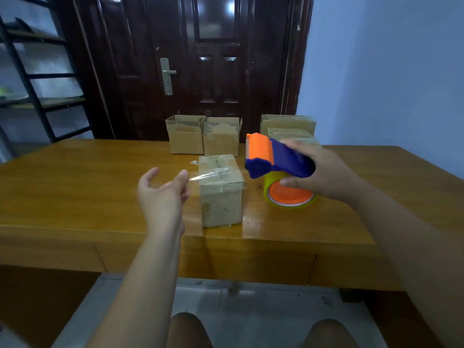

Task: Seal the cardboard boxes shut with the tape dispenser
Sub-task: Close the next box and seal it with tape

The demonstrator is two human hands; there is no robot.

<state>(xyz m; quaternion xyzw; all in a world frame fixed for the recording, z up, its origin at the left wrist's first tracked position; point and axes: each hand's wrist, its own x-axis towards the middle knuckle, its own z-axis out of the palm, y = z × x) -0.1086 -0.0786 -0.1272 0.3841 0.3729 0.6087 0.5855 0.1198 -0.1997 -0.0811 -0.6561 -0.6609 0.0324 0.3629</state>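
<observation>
Head view: right hand (pixel 324 172) is wrapped round the blue handle of the tape dispenser (pixel 278 159), just right of the taped box (pixel 221 189). Its roll is low over the table (pixel 75 184); I can't tell if it touches. Just left of the box, left hand (pixel 160 189) is loose, fingers uncurled. A clear tape strip (pixel 203 175) runs from the box top to one fingertip, and I see no pinch. My read: box is light, stiff at the edges, soft mid-panel. Tape is thin and clings to skin. Dispenser is rigid, so hold it by the handle, off the blade. Two open boxes (pixel 185 136) sit at the far edge.
</observation>
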